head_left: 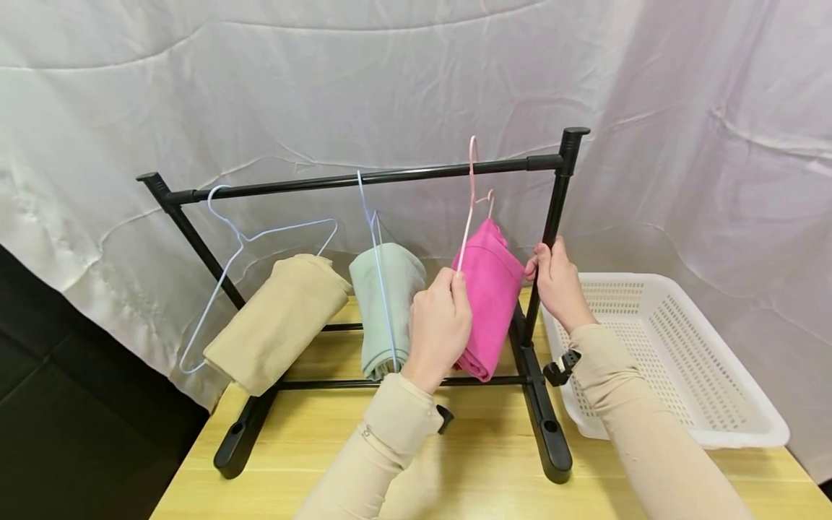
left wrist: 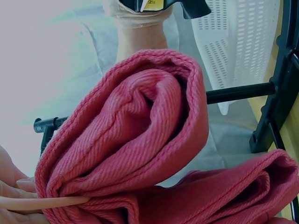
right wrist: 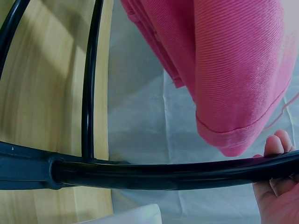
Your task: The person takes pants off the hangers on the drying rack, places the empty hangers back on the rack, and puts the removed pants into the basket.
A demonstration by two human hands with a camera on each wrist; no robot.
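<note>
My left hand [head_left: 438,325] pinches the near end of a pink hanger [head_left: 465,231] whose hook is over the rack's top rail. Over that hanger hangs a folded bright pink twill garment [head_left: 490,296]; its rolled layers fill much of the left wrist view. At the right end of the black rack [head_left: 416,175], my right hand [head_left: 560,285] grips the upright post [right wrist: 187,175], with fingers on both sides of it in the right wrist view. The garment's lower fold hangs close beside those fingers.
A folded pale green cloth [head_left: 383,296] hangs on a blue hanger mid-rail. Further left, a folded beige cloth [head_left: 279,325] is on another blue hanger [head_left: 224,274]. A white perforated basket [head_left: 734,368] stands right of the rack on the wooden table [head_left: 481,462]. Pale fabric [head_left: 390,79] hangs behind.
</note>
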